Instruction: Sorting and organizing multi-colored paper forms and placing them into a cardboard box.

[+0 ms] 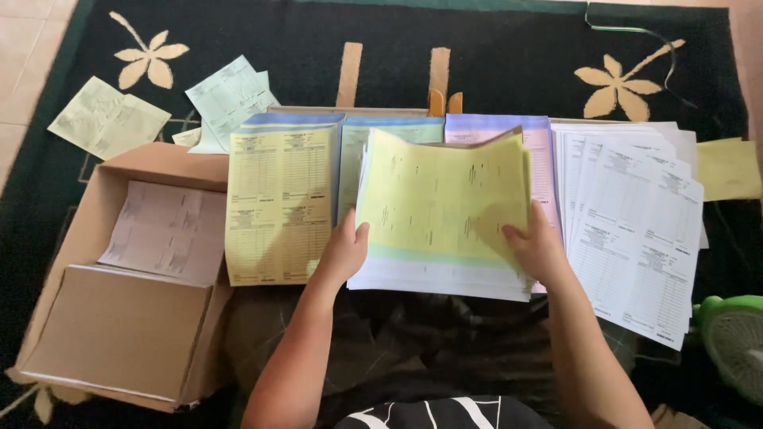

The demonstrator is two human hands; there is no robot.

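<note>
While the left hand (343, 253) grips the yellow-topped paper sheaf (441, 210) at its edge, the right hand (536, 248) pinches its other side.

Cardboard box (119, 318) left of 4 paper stacks (280, 206); fan (735, 338) at right.

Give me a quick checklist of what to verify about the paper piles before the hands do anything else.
1. Both hands on the bundle: ok. The left hand and right hand grip the bundle of forms at its lower corners.
2. Top yellow sheet lying flat: not ok; it curls up.
3. Yellow pile squared: ok, edges look even.
4. White pile squared: not ok; sheets are fanned out.
5. Cardboard box within reach: ok, at the left hand's side, with a sheet inside.
6. Loose sheets on the rug gathered: not ok.
</note>
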